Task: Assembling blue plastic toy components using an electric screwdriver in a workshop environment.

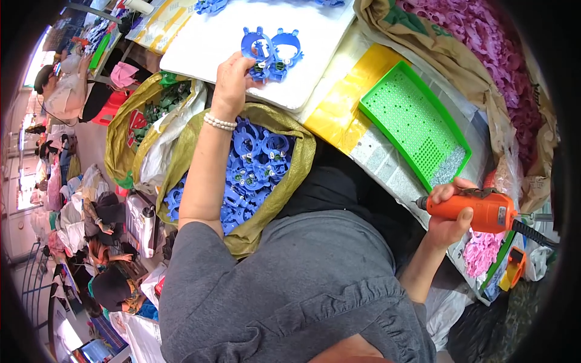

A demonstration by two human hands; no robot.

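Item: blue twin-ring piece [295, 55], upper middle of the frame, on the white worktop [330, 45]. Its two rings sit side by side, tabs pointing to the top edge, block-like bodies below; which axis is longer I cannot tell.

Item: my left hand [230, 83], reaching up the frame; fingers bent and closed on the piece's lower left edge.

Item: my right hand [446, 228], right of the frame; fingers wrapped firmly about an orange power screwdriver [478, 213]. Its long axis lies nearly level, black nose pointing left, corded end right.

Item: green perforated tray [396, 115], right of centre, long axis slanting from upper left to lower right; small silvery hardware [448, 166] heaped at its lower end.

Item: olive sack [302, 145], left of centre, filled with blue parts [260, 160], just under my left forearm.
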